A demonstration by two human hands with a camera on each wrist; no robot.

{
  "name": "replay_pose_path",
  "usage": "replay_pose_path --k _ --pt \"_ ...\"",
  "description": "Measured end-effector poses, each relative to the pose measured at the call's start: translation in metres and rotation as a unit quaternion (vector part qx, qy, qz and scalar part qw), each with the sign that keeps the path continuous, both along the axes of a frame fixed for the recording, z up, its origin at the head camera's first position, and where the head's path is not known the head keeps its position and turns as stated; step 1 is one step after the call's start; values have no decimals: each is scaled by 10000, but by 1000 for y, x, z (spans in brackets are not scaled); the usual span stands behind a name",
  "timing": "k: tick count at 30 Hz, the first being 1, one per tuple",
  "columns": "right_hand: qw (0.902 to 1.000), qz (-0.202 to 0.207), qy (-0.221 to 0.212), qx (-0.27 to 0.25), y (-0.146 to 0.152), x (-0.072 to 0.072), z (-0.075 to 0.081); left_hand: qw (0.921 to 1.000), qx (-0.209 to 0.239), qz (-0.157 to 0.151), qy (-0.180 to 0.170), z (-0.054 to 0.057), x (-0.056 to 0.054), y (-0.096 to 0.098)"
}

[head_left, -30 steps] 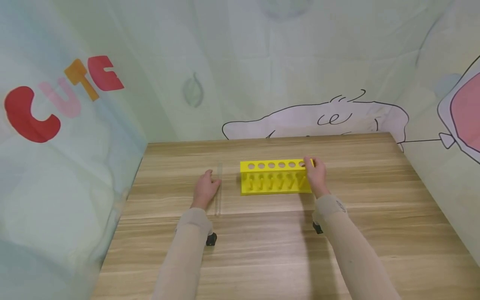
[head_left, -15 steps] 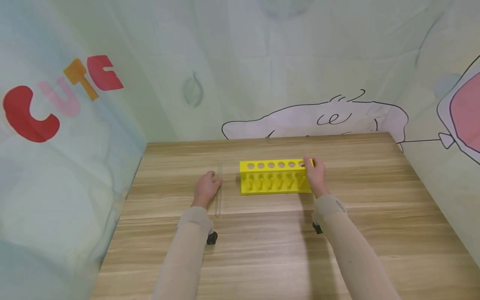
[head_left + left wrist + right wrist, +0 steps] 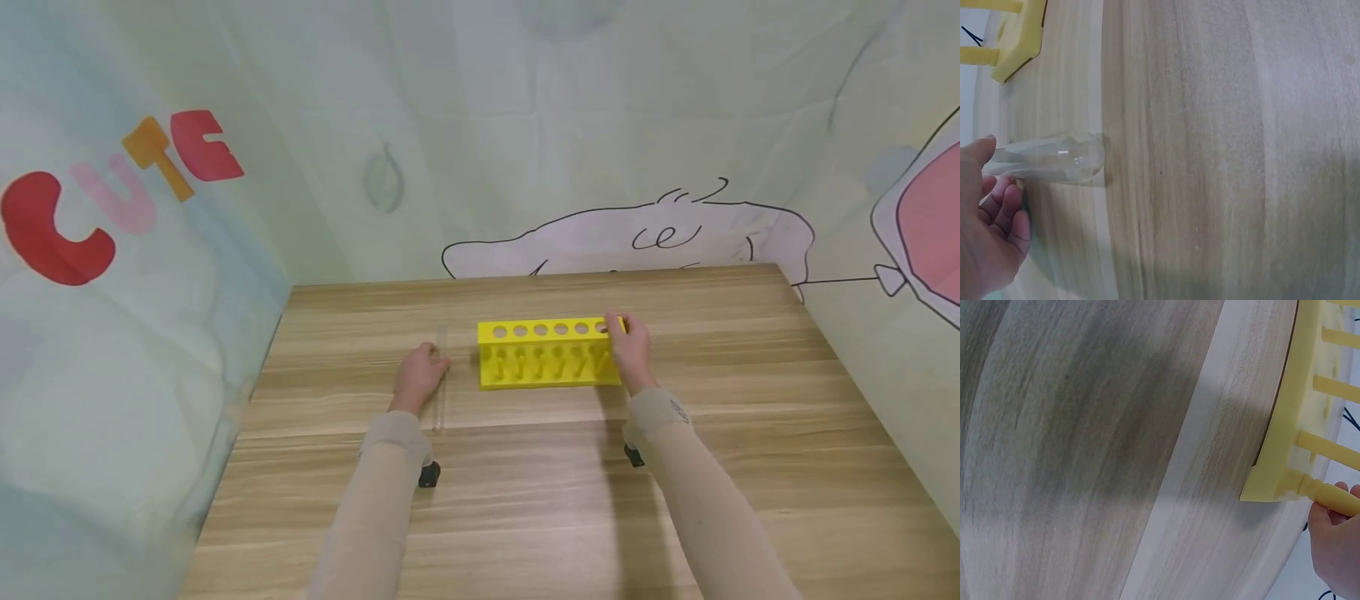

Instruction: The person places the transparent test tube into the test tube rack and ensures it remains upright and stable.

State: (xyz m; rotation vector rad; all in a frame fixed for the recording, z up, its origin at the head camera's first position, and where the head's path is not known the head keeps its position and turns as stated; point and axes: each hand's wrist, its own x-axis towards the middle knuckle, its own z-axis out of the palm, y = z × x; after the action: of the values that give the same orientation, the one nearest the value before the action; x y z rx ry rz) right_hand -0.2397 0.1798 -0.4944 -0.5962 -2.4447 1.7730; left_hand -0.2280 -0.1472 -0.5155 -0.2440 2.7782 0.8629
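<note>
A clear glass test tube [image 3: 439, 412] lies lengthwise on the table left of the rack. My left hand [image 3: 418, 379] has it between thumb and fingers near its middle. In the left wrist view the tube's rounded end [image 3: 1079, 159] points away from the hand, low over the wood. The yellow test tube rack [image 3: 528, 340], with several round holes along its top and pegs on its base, stands upright. At its right end my right hand [image 3: 632, 354] grips it. The right wrist view shows the thumb and fingers [image 3: 1319, 515] around the end post.
The wood-grain table [image 3: 525, 508] reaches back to a printed cloth backdrop [image 3: 480, 150]. More cloth hangs along its left and right sides. Each wrist carries a small black camera [image 3: 429, 474].
My left hand has shifted slightly right, its fingers now closer around the test tube. The right hand and the rack have stayed in place.
</note>
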Motion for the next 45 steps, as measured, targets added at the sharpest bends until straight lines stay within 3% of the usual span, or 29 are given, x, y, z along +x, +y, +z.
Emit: replay_pose_path --k 12,28,45 --pt "10000 17 -43 10 0 -1 -2 9998 -149 33 88 3 2 5" --pt "10000 10 -6 -24 0 1 -1 9996 -289 36 -52 1 1 8" --pt "10000 35 20 5 -1 1 0 9991 -414 -33 35 -3 -1 5"
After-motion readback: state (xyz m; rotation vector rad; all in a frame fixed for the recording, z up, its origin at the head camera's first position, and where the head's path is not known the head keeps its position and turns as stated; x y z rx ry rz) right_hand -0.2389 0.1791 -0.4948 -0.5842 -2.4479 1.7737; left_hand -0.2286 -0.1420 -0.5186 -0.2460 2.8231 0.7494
